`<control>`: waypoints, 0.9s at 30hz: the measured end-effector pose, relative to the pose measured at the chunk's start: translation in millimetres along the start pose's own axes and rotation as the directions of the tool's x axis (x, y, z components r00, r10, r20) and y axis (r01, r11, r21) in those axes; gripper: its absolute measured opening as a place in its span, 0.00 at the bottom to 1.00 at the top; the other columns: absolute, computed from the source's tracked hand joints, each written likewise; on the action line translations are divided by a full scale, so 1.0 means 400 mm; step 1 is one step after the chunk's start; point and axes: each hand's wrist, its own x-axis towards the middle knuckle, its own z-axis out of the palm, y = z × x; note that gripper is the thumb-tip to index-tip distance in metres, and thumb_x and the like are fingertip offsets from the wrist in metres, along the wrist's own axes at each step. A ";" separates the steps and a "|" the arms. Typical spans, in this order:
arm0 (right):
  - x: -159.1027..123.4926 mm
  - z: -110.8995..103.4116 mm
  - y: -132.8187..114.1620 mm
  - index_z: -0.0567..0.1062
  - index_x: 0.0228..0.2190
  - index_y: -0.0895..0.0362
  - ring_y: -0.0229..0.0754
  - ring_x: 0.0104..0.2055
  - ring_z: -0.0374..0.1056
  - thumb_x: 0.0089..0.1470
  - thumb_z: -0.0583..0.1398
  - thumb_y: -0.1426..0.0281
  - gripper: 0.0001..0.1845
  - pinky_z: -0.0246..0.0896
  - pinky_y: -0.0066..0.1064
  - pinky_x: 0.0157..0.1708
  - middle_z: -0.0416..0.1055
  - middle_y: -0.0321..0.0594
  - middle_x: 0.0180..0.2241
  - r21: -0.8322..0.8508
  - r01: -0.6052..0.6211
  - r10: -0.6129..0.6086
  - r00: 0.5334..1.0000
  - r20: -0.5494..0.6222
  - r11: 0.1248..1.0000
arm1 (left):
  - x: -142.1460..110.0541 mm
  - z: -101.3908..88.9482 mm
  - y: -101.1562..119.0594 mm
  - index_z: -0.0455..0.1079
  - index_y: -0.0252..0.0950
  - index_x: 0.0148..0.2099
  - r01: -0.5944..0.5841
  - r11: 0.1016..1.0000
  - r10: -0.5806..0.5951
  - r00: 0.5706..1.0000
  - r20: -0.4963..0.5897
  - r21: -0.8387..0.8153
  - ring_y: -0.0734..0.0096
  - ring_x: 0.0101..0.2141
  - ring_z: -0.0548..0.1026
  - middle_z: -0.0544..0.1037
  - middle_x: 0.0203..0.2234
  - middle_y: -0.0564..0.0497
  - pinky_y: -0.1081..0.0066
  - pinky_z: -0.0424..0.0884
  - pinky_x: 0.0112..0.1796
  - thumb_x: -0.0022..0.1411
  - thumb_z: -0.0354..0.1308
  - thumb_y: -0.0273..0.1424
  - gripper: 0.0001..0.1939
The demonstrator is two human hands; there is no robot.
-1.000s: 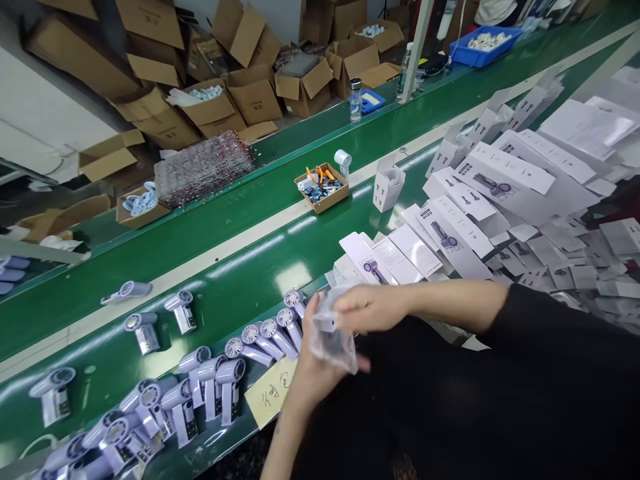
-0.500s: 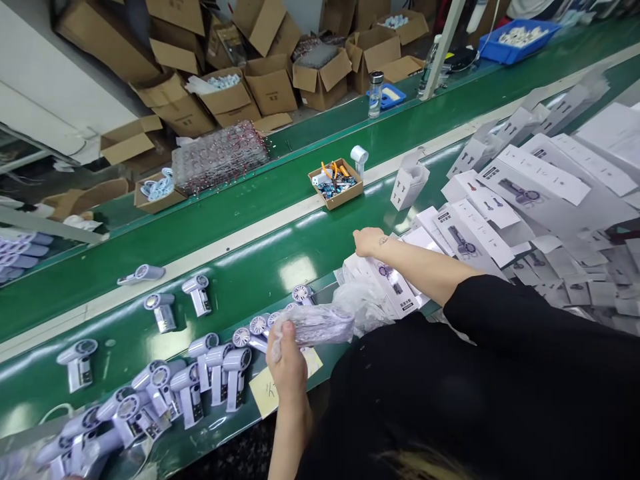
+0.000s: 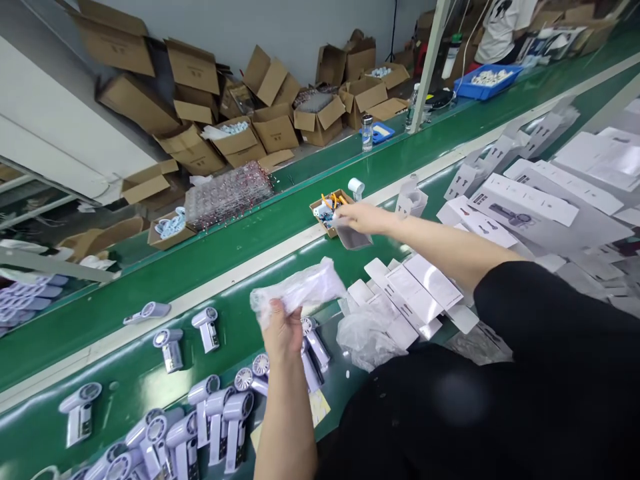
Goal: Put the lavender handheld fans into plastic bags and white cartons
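Note:
My left hand (image 3: 283, 332) grips a clear plastic bag (image 3: 307, 285) with a pale lavender item inside, held over the belt's near edge. The wrapping blurs the item's shape. Farther out, my right hand (image 3: 350, 217) is closed on a greyish-white carton (image 3: 354, 238), tilted and smeared by motion. Just behind that hand sits a small cardboard box (image 3: 330, 207) of loose parts and orange-handled pliers. Lavender handheld fans (image 3: 235, 417) lie in a row below my left hand. White printed cartons (image 3: 425, 287) are piled under my right forearm.
The green conveyor belt (image 3: 260, 267) runs across the view. Crumpled plastic bags (image 3: 367, 337) lie by the near edge. A glass bottle (image 3: 367, 133) and a blue tray (image 3: 487, 81) of white parts stand beyond. A co-worker's white shirt (image 3: 505, 27) shows at top right.
My right hand has moved up and away from the carton pile, now with a carton in it. My left hand has raised the bagged item, and its wrapping is turned more upward.

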 end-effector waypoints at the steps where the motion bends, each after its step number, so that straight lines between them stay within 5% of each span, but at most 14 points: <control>1: 0.019 0.029 0.044 0.73 0.42 0.59 0.43 0.44 0.63 0.51 0.53 0.80 0.17 0.55 0.31 0.46 0.71 0.43 0.43 0.046 -0.016 0.017 1.000 -0.007 0.999 | 0.010 0.047 -0.018 0.69 0.40 0.41 -0.003 1.000 0.002 1.000 0.028 0.009 0.75 0.34 0.75 0.76 0.33 0.55 0.78 0.73 0.30 0.48 0.68 0.36 0.18; 6: 0.052 0.156 0.223 0.74 0.40 0.64 0.41 0.44 0.66 0.49 0.55 0.77 0.15 0.58 0.27 0.45 0.73 0.44 0.41 0.401 -0.133 0.136 0.990 0.022 0.906 | 0.074 0.273 -0.140 0.65 0.39 0.44 -0.073 0.980 0.042 0.985 0.166 0.183 0.69 0.40 0.76 0.75 0.39 0.51 0.70 0.74 0.37 0.49 0.64 0.37 0.21; 10: 0.043 0.193 0.300 0.76 0.39 0.62 0.40 0.38 0.69 0.47 0.57 0.76 0.15 0.64 0.27 0.38 0.75 0.41 0.37 0.437 -0.231 0.192 0.972 0.132 0.869 | 0.105 0.335 -0.197 0.64 0.36 0.49 -0.262 0.834 0.169 0.959 0.228 0.486 0.66 0.42 0.76 0.76 0.41 0.46 0.67 0.73 0.40 0.53 0.60 0.38 0.22; 13: 0.053 0.194 0.319 0.76 0.39 0.59 0.37 0.30 0.69 0.49 0.57 0.75 0.14 0.65 0.25 0.29 0.76 0.39 0.34 0.392 -0.319 0.216 0.934 0.284 0.863 | 0.079 0.343 -0.182 0.66 0.37 0.50 -0.496 0.361 0.240 0.868 0.436 0.789 0.60 0.46 0.74 0.75 0.43 0.42 0.63 0.69 0.45 0.58 0.57 0.34 0.18; 15: 0.067 0.188 0.323 0.76 0.36 0.61 0.37 0.27 0.69 0.49 0.57 0.75 0.11 0.65 0.25 0.27 0.76 0.42 0.33 0.349 -0.326 0.214 0.922 0.324 0.879 | 0.051 0.371 -0.162 0.67 0.36 0.51 -0.586 -0.007 0.137 0.802 0.581 0.811 0.55 0.45 0.74 0.75 0.42 0.39 0.62 0.69 0.44 0.60 0.54 0.32 0.16; 18: 0.078 0.175 0.331 0.76 0.31 0.64 0.41 0.27 0.69 0.47 0.58 0.77 0.08 0.64 0.28 0.28 0.75 0.47 0.31 0.282 -0.303 0.224 0.934 0.279 0.910 | 0.043 0.456 -0.136 0.67 0.33 0.51 -0.601 -0.302 -0.065 0.787 0.613 0.740 0.54 0.39 0.76 0.75 0.38 0.36 0.61 0.70 0.39 0.63 0.50 0.31 0.16; 23: 0.068 0.175 0.318 0.76 0.27 0.63 0.46 0.38 0.69 0.46 0.57 0.78 0.06 0.62 0.31 0.39 0.76 0.47 0.33 0.182 -0.184 0.142 0.965 0.222 0.966 | 0.112 0.579 -0.134 0.72 0.31 0.42 -0.602 -0.382 -0.309 0.798 0.517 0.701 0.52 0.41 0.76 0.77 0.38 0.34 0.63 0.68 0.40 0.59 0.53 0.31 0.12; 27: 0.063 0.184 0.276 0.76 0.28 0.64 0.47 0.40 0.68 0.48 0.58 0.76 0.07 0.60 0.31 0.40 0.76 0.48 0.34 0.135 -0.109 0.079 0.974 0.212 0.985 | 0.075 0.575 -0.201 0.70 0.28 0.46 -0.547 -0.401 -0.266 0.837 0.477 0.735 0.54 0.40 0.76 0.76 0.37 0.34 0.63 0.68 0.39 0.63 0.48 0.28 0.14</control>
